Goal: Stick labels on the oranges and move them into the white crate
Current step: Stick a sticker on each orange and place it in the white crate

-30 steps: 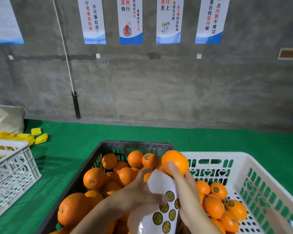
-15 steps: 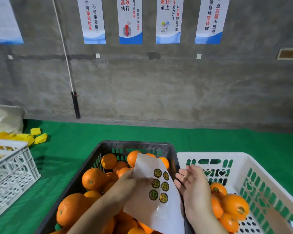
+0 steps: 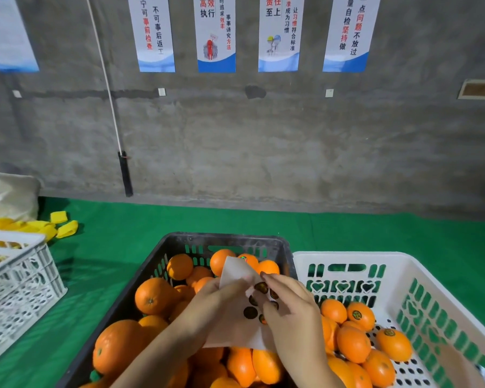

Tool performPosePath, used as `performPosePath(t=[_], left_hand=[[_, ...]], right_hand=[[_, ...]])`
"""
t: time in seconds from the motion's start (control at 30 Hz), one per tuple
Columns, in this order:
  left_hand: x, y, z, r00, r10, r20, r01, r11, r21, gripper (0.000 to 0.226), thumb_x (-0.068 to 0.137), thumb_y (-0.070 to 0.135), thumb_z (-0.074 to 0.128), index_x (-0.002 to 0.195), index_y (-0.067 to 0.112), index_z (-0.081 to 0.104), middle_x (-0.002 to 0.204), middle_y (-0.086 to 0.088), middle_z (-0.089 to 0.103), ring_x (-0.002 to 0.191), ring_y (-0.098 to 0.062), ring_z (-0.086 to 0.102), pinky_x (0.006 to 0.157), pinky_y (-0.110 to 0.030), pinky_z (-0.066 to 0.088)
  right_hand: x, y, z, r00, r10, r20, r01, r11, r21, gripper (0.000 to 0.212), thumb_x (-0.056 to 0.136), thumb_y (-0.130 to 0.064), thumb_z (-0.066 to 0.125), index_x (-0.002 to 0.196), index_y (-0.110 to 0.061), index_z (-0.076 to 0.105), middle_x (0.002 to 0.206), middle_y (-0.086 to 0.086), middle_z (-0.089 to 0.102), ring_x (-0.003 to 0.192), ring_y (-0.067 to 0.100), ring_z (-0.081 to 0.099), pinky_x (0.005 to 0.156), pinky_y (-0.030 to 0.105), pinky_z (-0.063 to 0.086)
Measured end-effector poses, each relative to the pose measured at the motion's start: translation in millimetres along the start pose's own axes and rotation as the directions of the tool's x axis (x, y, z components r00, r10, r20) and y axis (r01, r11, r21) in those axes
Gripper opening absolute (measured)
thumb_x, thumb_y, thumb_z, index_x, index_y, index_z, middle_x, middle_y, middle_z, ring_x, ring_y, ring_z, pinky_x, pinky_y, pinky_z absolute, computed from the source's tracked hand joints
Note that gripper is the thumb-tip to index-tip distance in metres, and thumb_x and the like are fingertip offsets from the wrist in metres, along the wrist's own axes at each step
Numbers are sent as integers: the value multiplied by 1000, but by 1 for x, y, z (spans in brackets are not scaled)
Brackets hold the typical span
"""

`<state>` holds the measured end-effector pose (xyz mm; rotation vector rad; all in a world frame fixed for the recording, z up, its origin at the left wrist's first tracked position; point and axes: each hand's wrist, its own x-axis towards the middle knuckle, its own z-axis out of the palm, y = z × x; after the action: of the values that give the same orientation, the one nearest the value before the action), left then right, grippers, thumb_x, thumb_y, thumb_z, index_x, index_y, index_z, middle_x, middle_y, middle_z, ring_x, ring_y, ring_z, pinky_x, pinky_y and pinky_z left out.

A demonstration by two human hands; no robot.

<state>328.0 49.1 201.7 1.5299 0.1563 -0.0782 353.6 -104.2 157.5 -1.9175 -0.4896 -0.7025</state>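
The left hand (image 3: 207,306) pinches the sheet (image 3: 235,331) at its left side, thumb on the face and fingers behind, and holds it tilted above the black crate (image 3: 227,239). The right hand (image 3: 291,312) has its fingers curled, thumb and forefinger closing on the top label (image 3: 261,287). Blur hides whether its edge is lifted yet. More dark round labels (image 3: 249,312) sit below it on the sheet.

To do this step well, I judge the left hand should pull the sheet taut and bend it back a little at the label, so a nail can catch the rim. Peel slowly and touch only the edge, or the glue may pick up skin grease and hold poorly on the peel. Neither hand has an orange, so one must be fetched next.

Oranges (image 3: 154,295), mostly without labels, fill the black crate under and left of the hands. Hard against its right side stands the white crate (image 3: 347,257), with labelled oranges (image 3: 360,315) on its near floor and room to spare.

Both crates rest on a green mat (image 3: 375,233). At the left are a second white crate (image 3: 20,278), yellow pieces (image 3: 65,228) and a pale bag (image 3: 9,194). Beyond rises a bare concrete wall (image 3: 263,149) with posters (image 3: 216,35) hung high and a white cord (image 3: 107,79) running down to a black handle (image 3: 125,175)
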Motion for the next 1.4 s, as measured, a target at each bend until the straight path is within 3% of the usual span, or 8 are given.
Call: performPosePath(t=[0.13, 0.4, 0.63, 0.8, 0.9, 1.1, 1.27, 1.4], left_hand=[[-5, 7, 0, 997, 70, 28, -71, 997, 26, 46, 89, 46, 64, 105, 5, 75, 94, -11, 76, 87, -25, 72, 74, -30, 54], [-2, 3, 2, 989, 145, 28, -146, 989, 29, 32, 75, 48, 69, 63, 19, 70, 68, -4, 67, 67, -16, 64, 63, -24, 49], [-5, -2, 9, 966, 251, 53, -255, 964, 70, 41, 92, 46, 65, 58, 24, 69, 61, 5, 64, 55, -6, 58, 54, -13, 44], [-3, -11, 14, 982, 182, -40, -183, 983, -10, 37, 92, 44, 63, 83, 12, 78, 91, -12, 77, 83, -21, 72, 70, -23, 54], [-2, -14, 15, 991, 116, -73, -119, 992, -45, 33, 92, 43, 66, 88, 13, 79, 94, -14, 77, 88, -28, 74, 74, -32, 58], [5, -17, 8, 974, -90, -206, 114, 987, 111, 38, 88, 56, 66, 107, 23, 70, 86, -4, 78, 81, -26, 76, 76, -42, 63], [2, -6, -13, 972, -172, 159, 137, 968, 208, 40, 91, 49, 66, 110, 15, 71, 96, -9, 77, 86, -24, 75, 75, -32, 59], [-3, 5, -40, 925, -240, 295, 117, 918, 379, 33, 84, 50, 74, 101, 21, 78, 106, -4, 76, 99, -22, 72, 87, -34, 56]], right_hand=[[-1, -4, 1, 973, -210, -96, 198, 973, -121, 38, 75, -20, 76, 113, -15, 75, 109, -22, 61, 103, 3, 57, 88, 25, 45], [-4, -1, 3, 977, -146, -155, 133, 987, -89, 30, 72, -17, 81, 102, -19, 79, 104, -21, 63, 104, -4, 53, 84, 31, 51], [-8, -4, -1, 986, -65, -156, 50, 994, -98, 35, 67, -6, 90, 98, -20, 79, 100, -26, 61, 98, 4, 51, 81, 42, 55], [-8, -6, -5, 980, -105, -167, 86, 989, -116, 18, 74, -11, 86, 89, -18, 79, 101, -17, 69, 100, -5, 51, 82, 40, 53], [-7, -8, -8, 987, -132, -97, 127, 990, -58, 6, 85, -22, 76, 88, -18, 79, 112, -20, 67, 110, -13, 52, 87, 35, 49], [-1, -12, -16, 985, 152, 80, -165, 968, 187, 11, 94, -32, 63, 98, -41, 67, 123, -39, 50, 126, -2, 48, 103, 38, 45], [2, -16, -16, 929, 146, 342, -220, 956, 191, 44, 101, -48, 45, 140, -63, 32, 128, -37, 52, 129, -3, 46, 110, 35, 40], [5, -17, -14, 817, 206, 539, -334, 931, 150, 63, 100, -47, 51, 152, -51, 16, 80, -12, 60, 79, 9, 58, 79, 35, 47]])
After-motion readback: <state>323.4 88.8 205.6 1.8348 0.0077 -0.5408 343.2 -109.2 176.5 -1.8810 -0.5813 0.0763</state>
